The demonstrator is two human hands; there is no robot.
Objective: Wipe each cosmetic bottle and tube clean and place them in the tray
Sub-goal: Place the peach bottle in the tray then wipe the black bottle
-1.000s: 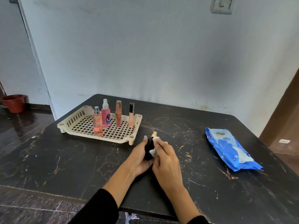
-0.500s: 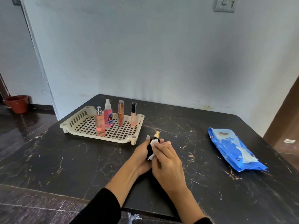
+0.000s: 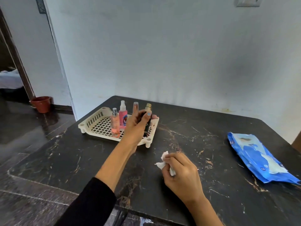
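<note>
Presently, a black bottle (image 3: 147, 126) was gripped upright by the left hand (image 3: 136, 126) over the tray (image 3: 91, 123) (for standing); a wipe (image 3: 164, 162) was clutched by the right hand (image 3: 182, 175).

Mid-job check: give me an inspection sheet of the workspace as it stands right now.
Surface: black marbled table.
Job's things: cream tray holds three upright bottles: peach spray, pink spray, copper tube. Black bottle held upright over the tray's right end.
Clutter: blue wipes pack at right.
Grippers: left hand grips black bottle; right hand holds white wipe.
Cables: nothing seen.
Surroundings: wall, wall switch, doorway, clay pot on floor.
</note>
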